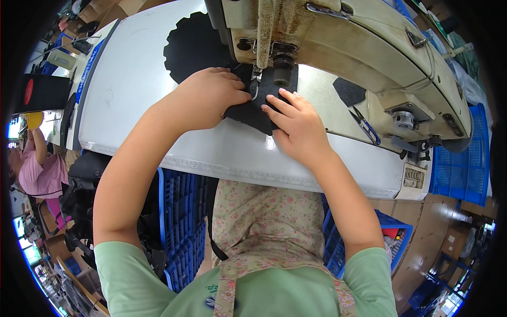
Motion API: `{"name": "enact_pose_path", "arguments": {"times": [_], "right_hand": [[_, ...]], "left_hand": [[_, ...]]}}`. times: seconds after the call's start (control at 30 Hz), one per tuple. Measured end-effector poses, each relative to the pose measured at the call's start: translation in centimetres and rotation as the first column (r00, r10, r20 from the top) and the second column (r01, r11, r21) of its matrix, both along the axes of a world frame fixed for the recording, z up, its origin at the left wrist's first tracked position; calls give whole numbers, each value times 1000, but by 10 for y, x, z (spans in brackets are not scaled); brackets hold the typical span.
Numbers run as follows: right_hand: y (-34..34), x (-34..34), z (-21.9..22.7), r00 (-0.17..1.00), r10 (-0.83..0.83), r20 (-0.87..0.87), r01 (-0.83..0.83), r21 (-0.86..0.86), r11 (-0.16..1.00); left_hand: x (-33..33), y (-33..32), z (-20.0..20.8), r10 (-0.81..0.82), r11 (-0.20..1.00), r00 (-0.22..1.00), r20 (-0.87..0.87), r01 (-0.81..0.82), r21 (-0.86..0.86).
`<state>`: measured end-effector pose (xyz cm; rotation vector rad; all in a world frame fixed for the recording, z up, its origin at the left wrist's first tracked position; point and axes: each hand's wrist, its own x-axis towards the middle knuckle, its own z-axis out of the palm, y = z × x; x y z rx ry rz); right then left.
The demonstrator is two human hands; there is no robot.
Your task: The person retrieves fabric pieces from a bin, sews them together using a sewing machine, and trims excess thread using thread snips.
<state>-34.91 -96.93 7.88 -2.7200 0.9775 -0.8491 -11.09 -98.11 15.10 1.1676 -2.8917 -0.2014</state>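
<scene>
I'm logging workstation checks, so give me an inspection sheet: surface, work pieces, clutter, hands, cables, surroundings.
Surface: white sewing table
Work pieces: black notched-edge fabric sheet; black fabric panel under the cream metal sewing machine; whether joined, unclear
Clutter: blue-handled metal snips, dark angular fabric scrap
Hands: left hand and right hand flat on black fabric
Cables: thin strand along the machine; thread or cable, unclear
Surroundings: blue plastic crates, person in pink top

passable: white tabletop (124, 95), left | obstacles: sewing machine (364, 47), far side; snips (365, 127), right

Scissors (365, 127) lie to the right of the fabric (251, 114).
</scene>
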Motion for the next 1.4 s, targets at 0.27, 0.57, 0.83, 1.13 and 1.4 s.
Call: {"name": "enact_pose_path", "arguments": {"times": [0.27,0.57,0.83,1.13,1.4], "right_hand": [[0,3,3,999,9,-38,-9,1,1000],[1,8,4,998,-6,-56,6,-5,1000],[-4,8,-1,999,-36,-35,37,23,999],[-3,12,-1,998,-55,-33,56,16,998],[-13,6,7,992,-59,110,31,236,971]], "left_hand": [[3,-3,-2,7,1000,1000,23,-8,10],[5,-4,-1,7,1000,1000,15,-7,4],[3,-8,-6,23,999,1000,20,-22,-44],[7,-11,-5,22,998,1000,20,-21,-66],[21,-20,2,91,980,968,-232,-45,195]]}}
